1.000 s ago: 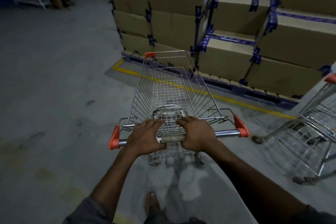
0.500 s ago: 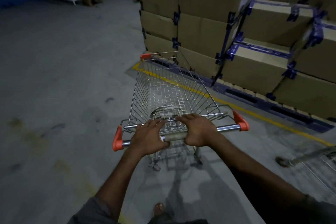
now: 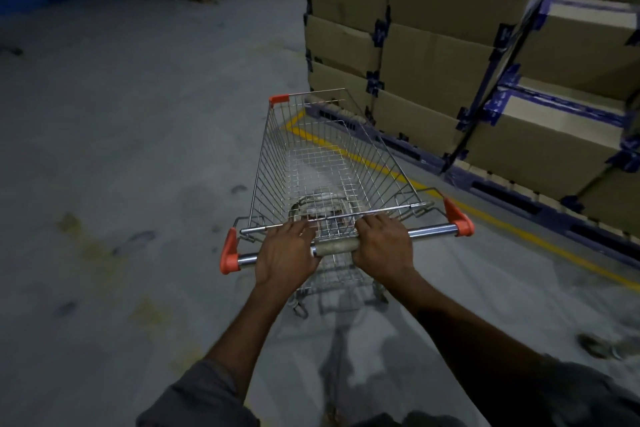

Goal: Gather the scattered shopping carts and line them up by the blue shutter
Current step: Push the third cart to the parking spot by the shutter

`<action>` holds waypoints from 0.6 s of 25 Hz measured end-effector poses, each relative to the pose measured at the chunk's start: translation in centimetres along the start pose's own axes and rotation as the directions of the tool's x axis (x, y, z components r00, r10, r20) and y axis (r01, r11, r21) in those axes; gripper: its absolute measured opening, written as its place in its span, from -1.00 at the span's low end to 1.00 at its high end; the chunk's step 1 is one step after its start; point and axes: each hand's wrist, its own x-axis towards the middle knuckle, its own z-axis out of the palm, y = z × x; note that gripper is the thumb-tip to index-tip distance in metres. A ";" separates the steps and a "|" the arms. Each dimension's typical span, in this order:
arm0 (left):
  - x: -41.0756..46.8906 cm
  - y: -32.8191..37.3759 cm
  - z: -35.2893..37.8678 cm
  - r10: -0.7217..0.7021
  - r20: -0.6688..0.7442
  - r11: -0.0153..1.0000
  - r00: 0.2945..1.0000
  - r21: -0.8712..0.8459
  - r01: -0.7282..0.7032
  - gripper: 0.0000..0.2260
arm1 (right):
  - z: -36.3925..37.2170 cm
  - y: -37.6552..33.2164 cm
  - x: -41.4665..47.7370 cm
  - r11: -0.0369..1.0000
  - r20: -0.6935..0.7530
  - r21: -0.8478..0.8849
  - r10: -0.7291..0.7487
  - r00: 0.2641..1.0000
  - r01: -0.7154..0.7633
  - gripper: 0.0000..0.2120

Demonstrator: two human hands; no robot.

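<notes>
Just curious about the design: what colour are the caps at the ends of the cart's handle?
Orange-red; the handle caps show best in the head view.

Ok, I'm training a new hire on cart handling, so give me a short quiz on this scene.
1. True or false: the left hand and right hand both hold the cart's handle.
2. The handle's end caps are: A) blue B) orange C) green.
3. On which side of the cart are the stacked boxes?
Key: 1 true; 2 B; 3 right.
</notes>
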 end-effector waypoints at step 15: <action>15.1 -12.0 4.9 -0.135 -0.202 0.988 0.970 0.051 0.148 -0.88 | 5.8 -0.1 22.7 0.986 -0.275 -0.003 -0.158 0.948 0.164 -0.84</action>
